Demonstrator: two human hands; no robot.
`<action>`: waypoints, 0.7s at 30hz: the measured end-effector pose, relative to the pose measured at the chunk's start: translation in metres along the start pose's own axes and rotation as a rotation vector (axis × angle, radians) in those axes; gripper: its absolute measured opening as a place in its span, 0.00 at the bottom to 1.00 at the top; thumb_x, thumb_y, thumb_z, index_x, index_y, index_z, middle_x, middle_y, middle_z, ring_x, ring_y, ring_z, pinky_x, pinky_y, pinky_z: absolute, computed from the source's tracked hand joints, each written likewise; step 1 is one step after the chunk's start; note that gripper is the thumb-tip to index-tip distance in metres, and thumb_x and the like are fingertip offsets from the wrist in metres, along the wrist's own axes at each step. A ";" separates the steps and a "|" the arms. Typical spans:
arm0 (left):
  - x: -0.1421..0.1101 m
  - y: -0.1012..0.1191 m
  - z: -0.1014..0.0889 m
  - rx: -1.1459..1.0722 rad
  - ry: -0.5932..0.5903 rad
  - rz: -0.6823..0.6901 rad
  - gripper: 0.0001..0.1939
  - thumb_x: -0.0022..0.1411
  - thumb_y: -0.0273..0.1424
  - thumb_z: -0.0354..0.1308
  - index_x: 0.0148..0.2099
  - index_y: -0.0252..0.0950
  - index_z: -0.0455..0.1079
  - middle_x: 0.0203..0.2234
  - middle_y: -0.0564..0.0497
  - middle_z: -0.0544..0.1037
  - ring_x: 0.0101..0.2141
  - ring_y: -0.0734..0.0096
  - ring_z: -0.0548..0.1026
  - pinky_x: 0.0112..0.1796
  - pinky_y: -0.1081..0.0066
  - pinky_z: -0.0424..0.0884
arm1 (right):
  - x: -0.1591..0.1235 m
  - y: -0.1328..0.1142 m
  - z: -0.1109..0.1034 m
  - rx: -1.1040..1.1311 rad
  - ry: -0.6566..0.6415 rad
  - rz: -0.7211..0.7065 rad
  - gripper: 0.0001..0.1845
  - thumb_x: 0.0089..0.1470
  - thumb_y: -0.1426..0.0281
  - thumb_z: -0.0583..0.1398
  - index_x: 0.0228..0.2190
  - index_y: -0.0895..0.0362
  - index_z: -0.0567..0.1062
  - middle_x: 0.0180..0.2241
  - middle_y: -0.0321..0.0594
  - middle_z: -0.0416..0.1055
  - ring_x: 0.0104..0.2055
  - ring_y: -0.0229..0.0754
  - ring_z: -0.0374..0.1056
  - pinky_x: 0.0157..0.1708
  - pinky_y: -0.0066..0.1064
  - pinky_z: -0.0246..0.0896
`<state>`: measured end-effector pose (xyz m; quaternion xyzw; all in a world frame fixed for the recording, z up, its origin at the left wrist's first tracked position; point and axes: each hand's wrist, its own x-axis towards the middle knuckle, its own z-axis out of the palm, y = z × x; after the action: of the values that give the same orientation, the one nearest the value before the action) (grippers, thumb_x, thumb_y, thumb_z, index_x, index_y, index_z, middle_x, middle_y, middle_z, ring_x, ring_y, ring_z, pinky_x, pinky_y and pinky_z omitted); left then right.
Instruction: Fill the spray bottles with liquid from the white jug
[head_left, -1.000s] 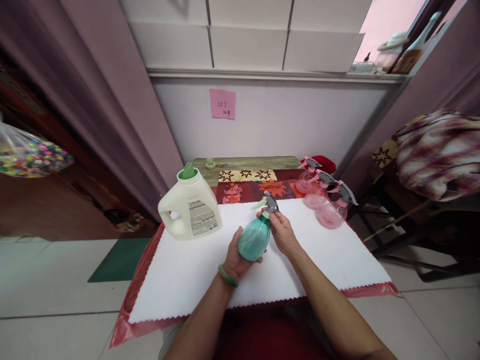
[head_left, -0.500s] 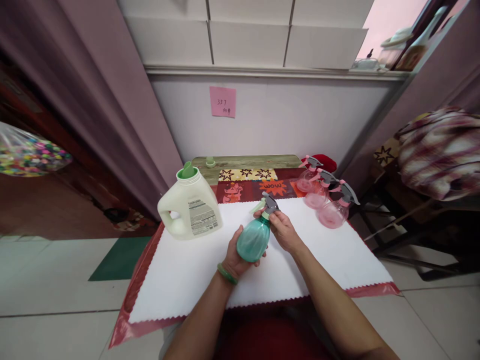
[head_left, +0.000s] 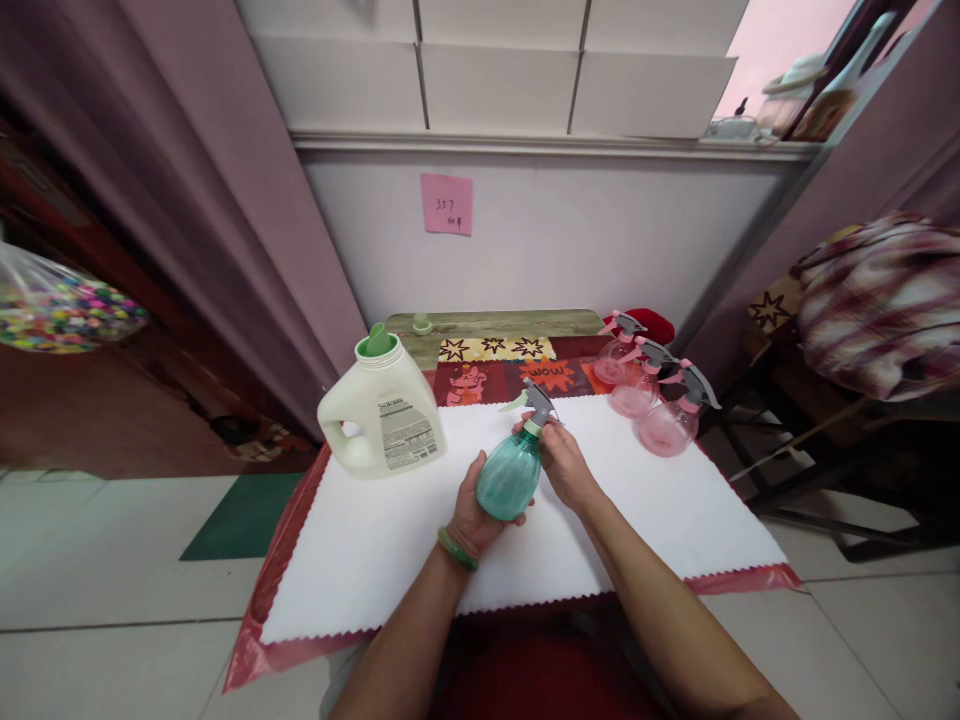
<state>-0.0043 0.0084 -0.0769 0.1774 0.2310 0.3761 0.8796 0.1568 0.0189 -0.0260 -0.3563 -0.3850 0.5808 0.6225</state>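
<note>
Teal bottle point(head_left: 508, 480), long axis leaning right and away.
Left hand point(head_left: 472, 516) cups its body; right hand point(head_left: 566, 463) holds the neck point(head_left: 532, 427) from its right, grip partly hidden.

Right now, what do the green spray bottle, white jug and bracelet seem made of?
Spray bottle in the left hand: glossy, translucent green, likely plastic, though glass is possible; light shows through its sides.

Jug: probably moulded plastic, opaque with a soft sheen; its built-in handle suggests that.

Bracelet: smooth, polished green, stone-like, perhaps jade; glass or plastic remains possible.
</note>
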 end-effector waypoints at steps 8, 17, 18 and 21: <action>0.000 0.000 -0.001 -0.013 -0.034 0.004 0.34 0.67 0.56 0.52 0.56 0.29 0.72 0.36 0.36 0.82 0.32 0.51 0.82 0.22 0.65 0.73 | -0.001 0.001 -0.003 0.052 -0.023 0.027 0.26 0.53 0.50 0.69 0.48 0.52 0.81 0.48 0.45 0.81 0.53 0.52 0.75 0.61 0.47 0.63; 0.000 -0.005 -0.001 -0.018 0.023 0.030 0.30 0.69 0.52 0.54 0.55 0.29 0.73 0.39 0.38 0.82 0.35 0.54 0.81 0.29 0.61 0.77 | 0.006 0.000 -0.008 -0.065 0.105 -0.013 0.24 0.46 0.51 0.73 0.37 0.56 0.79 0.38 0.42 0.81 0.41 0.47 0.74 0.46 0.39 0.67; 0.000 -0.006 -0.002 -0.019 0.039 0.036 0.28 0.69 0.50 0.55 0.55 0.30 0.73 0.40 0.38 0.82 0.36 0.55 0.81 0.31 0.60 0.78 | 0.007 0.000 -0.009 -0.082 0.149 -0.019 0.24 0.44 0.52 0.74 0.35 0.56 0.79 0.36 0.41 0.80 0.39 0.46 0.73 0.44 0.38 0.67; 0.001 -0.008 -0.003 -0.026 0.060 0.052 0.24 0.69 0.47 0.58 0.55 0.32 0.74 0.43 0.39 0.82 0.38 0.57 0.80 0.37 0.60 0.78 | 0.009 0.001 -0.010 -0.115 0.267 -0.031 0.27 0.36 0.55 0.77 0.34 0.55 0.77 0.32 0.37 0.77 0.34 0.44 0.70 0.40 0.37 0.66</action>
<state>-0.0005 0.0038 -0.0833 0.1607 0.2478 0.4071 0.8643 0.1654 0.0283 -0.0304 -0.4596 -0.3368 0.4953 0.6558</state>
